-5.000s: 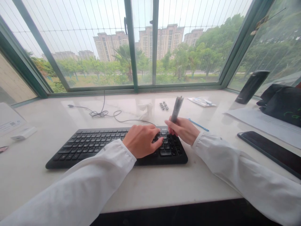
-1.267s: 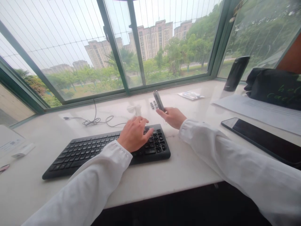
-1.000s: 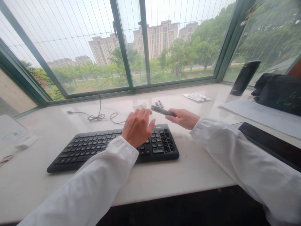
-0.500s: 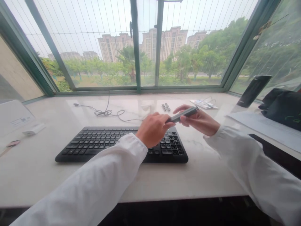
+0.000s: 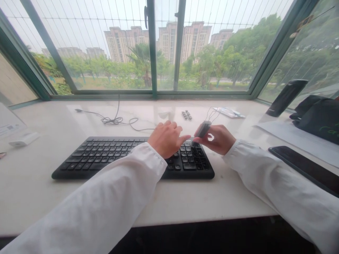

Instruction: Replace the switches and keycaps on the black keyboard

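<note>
On the counter [image 5: 201,201], over a black keyboard [image 5: 106,158], the left hand [image 5: 166,139] spreads its fingers just beside the right hand [image 5: 215,140], which pinches a dark grey tube [image 5: 202,129] at its fingertips, long axis tilted up and away rightward.

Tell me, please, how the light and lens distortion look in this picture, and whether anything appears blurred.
In the head view, the overcast sky glares nearly white, the wide lens splays the window frames outward toward the edges, the white stone sill carries pale reflections, and the dark object in the right hand looks slightly soft.
</note>
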A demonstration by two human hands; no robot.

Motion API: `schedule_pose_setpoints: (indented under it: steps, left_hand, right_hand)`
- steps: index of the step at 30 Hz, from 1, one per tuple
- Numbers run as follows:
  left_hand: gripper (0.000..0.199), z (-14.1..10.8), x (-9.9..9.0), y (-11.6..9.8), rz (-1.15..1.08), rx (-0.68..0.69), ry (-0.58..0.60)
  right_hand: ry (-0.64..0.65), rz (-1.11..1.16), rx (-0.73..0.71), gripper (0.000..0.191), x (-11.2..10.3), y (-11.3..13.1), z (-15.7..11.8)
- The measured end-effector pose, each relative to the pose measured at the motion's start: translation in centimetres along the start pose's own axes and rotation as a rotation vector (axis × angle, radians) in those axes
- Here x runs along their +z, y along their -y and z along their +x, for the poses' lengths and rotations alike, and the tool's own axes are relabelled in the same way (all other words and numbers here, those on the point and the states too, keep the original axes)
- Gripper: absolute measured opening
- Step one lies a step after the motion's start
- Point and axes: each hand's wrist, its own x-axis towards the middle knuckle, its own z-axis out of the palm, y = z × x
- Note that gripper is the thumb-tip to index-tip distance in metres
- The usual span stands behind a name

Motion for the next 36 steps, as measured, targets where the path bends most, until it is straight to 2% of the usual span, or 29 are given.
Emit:
schedule_pose_setpoints:
  steps: [14, 24, 32, 36]
  left_hand:
    - [0.05, 0.0, -0.1, 0.0, 0.019, 0.015, 0.03]
    - [0.049, 0.0, 0.0, -0.1, 0.029, 0.023, 0.034]
    - [0.053, 0.0, 0.0, 0.0, -0.043, 0.006, 0.094]
    - [0.073, -0.1, 0.5, 0.2, -0.205, 0.038, 0.211]
  right_hand:
    - [-0.045, -0.018, -0.057, 0.036, 0.4, -0.4, 0.0]
    - [-0.096, -0.049, -0.244, 0.028, 0.6, -1.2, 0.2]
    - [-0.047, -0.043, -0.202, 0.03, 0.8, -1.4, 0.4]
    - [-0.034, -0.04, -0.14, 0.032, 1.1, -1.6, 0.5]
